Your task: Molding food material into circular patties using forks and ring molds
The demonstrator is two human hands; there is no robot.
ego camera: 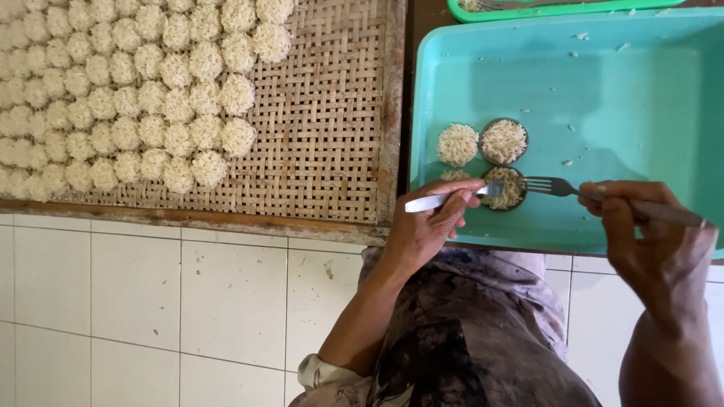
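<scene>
- My left hand pinches a metal utensil, its tip steadying the near ring mould of noodles.
- My right hand grips a fork, tines at the mould's right edge, apparently to pack the strands.
- The mould sits in the teal tray, near its left wall; finished noodle rounds fill the woven tray on the left.

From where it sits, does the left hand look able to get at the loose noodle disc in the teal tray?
Probably yes. The left hand, gripping a utensil, sits at the teal tray edge just below the loose noodle disc, and nothing lies between them.
</scene>
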